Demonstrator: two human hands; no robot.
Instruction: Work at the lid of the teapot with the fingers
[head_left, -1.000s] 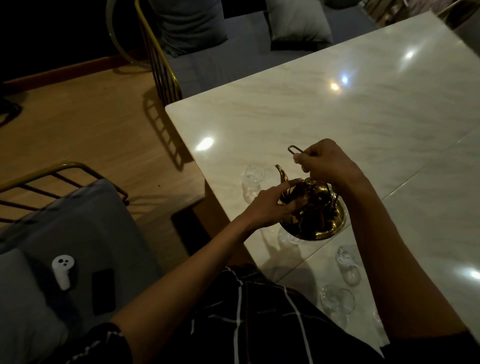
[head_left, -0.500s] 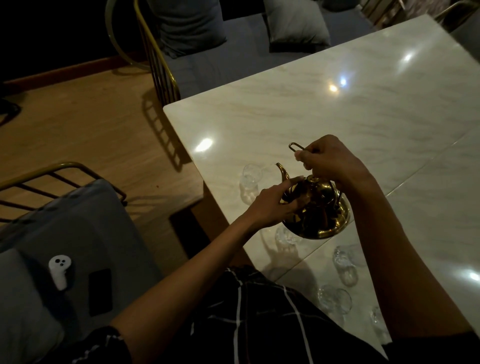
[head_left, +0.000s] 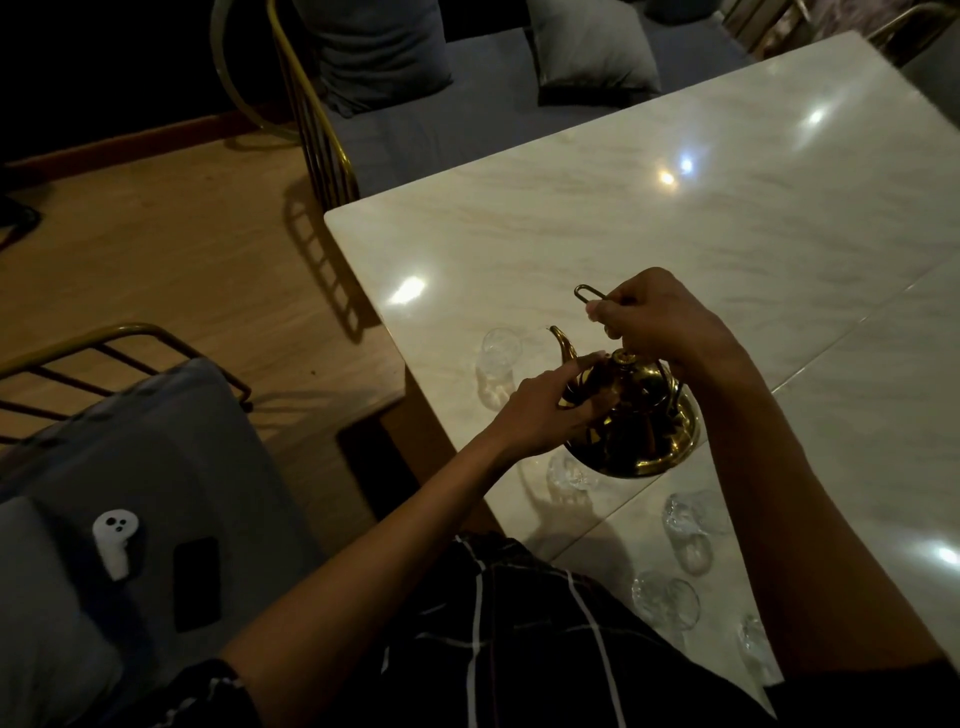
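Low light here. On marble worktop (head_left: 675, 218), near its 7 o'clock corner, sits brass teapot (head_left: 639, 431), spout curving up toward 10 o'clock. Left hand (head_left: 540, 410) at teapot's 9 o'clock: grip clasping belly just under spout, index finger laid along top. Right hand (head_left: 665, 322) above lid, grip pinched tight on thin wire loop (head_left: 587, 292) that pokes out toward 10 o'clock. Clear glass (head_left: 498, 358) just beside spout at 9 o'clock, more glasses (head_left: 685, 525) at 5 to 6 o'clock. Off worktop at 8 o'clock: white controller (head_left: 114, 540) and black phone (head_left: 195, 582) on grey cushion (head_left: 171, 447).

no readable text, labels, brands or numbers
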